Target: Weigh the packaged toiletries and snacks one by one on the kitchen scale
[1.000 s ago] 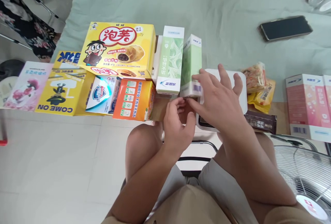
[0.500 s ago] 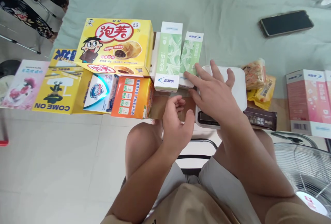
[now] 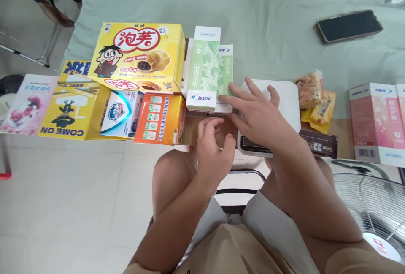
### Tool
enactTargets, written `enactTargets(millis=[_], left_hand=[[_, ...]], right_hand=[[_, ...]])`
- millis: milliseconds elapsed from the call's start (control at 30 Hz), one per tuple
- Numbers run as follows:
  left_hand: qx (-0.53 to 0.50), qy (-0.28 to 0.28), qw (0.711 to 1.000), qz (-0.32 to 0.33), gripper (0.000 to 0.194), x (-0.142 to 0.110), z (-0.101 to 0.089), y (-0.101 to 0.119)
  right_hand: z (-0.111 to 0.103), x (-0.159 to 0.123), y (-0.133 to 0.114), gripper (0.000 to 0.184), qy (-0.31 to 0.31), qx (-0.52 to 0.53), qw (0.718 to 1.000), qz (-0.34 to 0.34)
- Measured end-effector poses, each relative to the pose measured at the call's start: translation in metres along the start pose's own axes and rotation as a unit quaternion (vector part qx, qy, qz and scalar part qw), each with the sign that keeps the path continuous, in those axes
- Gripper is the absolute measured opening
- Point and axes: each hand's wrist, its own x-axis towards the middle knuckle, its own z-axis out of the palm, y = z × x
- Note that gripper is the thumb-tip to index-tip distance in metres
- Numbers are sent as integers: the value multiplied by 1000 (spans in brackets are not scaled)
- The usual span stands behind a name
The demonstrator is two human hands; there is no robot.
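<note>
My right hand (image 3: 257, 115) reaches over the white kitchen scale (image 3: 286, 101) with its fingers spread. Its fingertips are at the right side of a small green-and-white toothpaste box (image 3: 225, 69), which lies against a larger green-and-white toothpaste box (image 3: 205, 65). Nothing is gripped in that hand. My left hand (image 3: 215, 147) hovers near the table's front edge, below the two green boxes. Its fingers are loosely bent, the thumb stands apart, and it holds nothing. The hand and forearm cover part of the scale's dark display strip.
Left of the green boxes stand a yellow puff snack box (image 3: 139, 56), an orange box (image 3: 158, 120), a white-and-blue soap box (image 3: 120, 113) and a yellow carton (image 3: 63, 113). Rightward lie wrapped snacks (image 3: 319, 109), a dark bar (image 3: 319, 143), pink boxes (image 3: 376, 122) and a phone (image 3: 349, 26). A fan (image 3: 373, 206) stands below.
The small toothpaste box has slid left and straightened against the larger one. My right hand has shifted slightly left with it. At upper left, another person's legs have moved.
</note>
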Motion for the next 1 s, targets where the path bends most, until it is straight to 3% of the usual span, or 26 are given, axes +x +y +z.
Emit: enactTargets(millis=[200, 333, 533, 633, 767, 900, 1000], left_hand=[[-21, 4, 1000, -11, 30, 1, -1, 0], [-9, -21, 1000, -2, 16, 2, -2, 4], [25, -58, 992, 107, 10, -6, -3, 21], [32, -92, 985, 144, 10, -14, 9, 35], [-2, -180, 970, 162, 9, -25, 52, 62], [-45, -242, 962, 118, 11, -34, 123, 84], [-1, -271, 958, 92, 25, -37, 180, 88]], right_hand=[[-1, -3, 3, 61, -24, 27, 999, -18], [-10, -16, 9, 56, 36, 38, 999, -7], [-38, -47, 39, 48, 125, 113, 986, 14], [-48, -65, 59, 47, 148, 145, 977, 45], [-63, -92, 87, 47, 160, 173, 966, 102], [-80, -118, 122, 48, 150, 202, 948, 197], [-88, -131, 147, 50, 162, 216, 915, 300]])
